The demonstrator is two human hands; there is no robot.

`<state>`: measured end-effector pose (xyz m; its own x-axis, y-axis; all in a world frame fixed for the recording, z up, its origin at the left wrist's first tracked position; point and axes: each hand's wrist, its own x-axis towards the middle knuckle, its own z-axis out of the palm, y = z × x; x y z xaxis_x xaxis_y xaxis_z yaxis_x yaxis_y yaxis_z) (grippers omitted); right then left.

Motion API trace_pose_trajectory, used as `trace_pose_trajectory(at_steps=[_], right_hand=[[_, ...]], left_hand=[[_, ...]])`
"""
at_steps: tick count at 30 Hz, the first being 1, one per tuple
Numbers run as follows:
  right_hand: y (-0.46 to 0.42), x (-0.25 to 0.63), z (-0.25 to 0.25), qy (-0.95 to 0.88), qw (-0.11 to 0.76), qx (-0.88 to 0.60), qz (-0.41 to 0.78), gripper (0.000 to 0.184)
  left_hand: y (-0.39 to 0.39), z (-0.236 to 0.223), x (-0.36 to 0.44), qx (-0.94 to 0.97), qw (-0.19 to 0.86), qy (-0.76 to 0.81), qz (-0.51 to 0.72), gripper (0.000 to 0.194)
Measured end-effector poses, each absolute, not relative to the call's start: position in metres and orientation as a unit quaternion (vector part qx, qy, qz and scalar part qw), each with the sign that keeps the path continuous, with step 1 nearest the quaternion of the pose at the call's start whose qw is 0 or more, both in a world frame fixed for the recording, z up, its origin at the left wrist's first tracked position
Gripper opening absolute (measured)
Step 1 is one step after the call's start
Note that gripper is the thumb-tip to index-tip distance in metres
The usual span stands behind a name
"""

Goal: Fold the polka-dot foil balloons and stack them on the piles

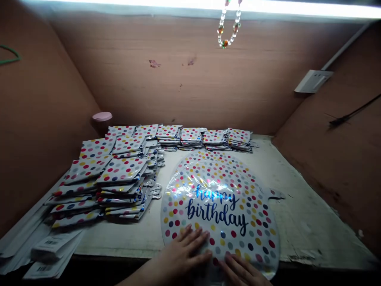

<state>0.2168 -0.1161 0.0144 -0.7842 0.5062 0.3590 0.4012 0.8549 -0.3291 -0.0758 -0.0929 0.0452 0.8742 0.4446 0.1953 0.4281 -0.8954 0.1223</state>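
A round, flat foil balloon (208,171) with coloured dots and blue "happy birthday" lettering lies on the white tabletop, its tab pointing right. My left hand (187,254) rests on its lower left part, fingers stretched out over the foil. Lower and to the right, my right hand (242,270) lies on the balloon's near edge with its fingers extended; part of it is cut off by the bottom of the frame. Neither hand grips anything visible. Stacks of folded dotted foil balloons (122,171) stand to the left, their silvery tabs facing right.
Along the back runs a row of smaller folded-balloon stacks (192,135). A container with a pink lid (102,116) stands at back left. White papers with barcodes (52,242) lie at front left. Wooden panels enclose the table; a bead string (225,43) hangs above, and a switch box (313,81) sits right.
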Motion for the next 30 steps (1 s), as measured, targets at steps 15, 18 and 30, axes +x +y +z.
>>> trace_pose_trajectory(at_steps=[15, 18, 30], right_hand=[[-0.078, 0.208, 0.061, -0.478, 0.206, -0.519, 0.678, 0.036], [-0.030, 0.200, 0.070, -0.583, 0.257, -0.585, 0.503, 0.024], [-0.018, 0.198, 0.104, -0.508, 0.093, -0.434, 0.738, 0.032]], left_hand=[[-0.126, 0.016, -0.063, 0.918, -0.038, 0.256, 0.301, 0.018], [-0.129, 0.019, -0.060, 0.919, -0.028, 0.280, 0.275, 0.005], [-0.097, 0.043, -0.036, 0.762, 0.063, 0.507, 0.397, 0.035]])
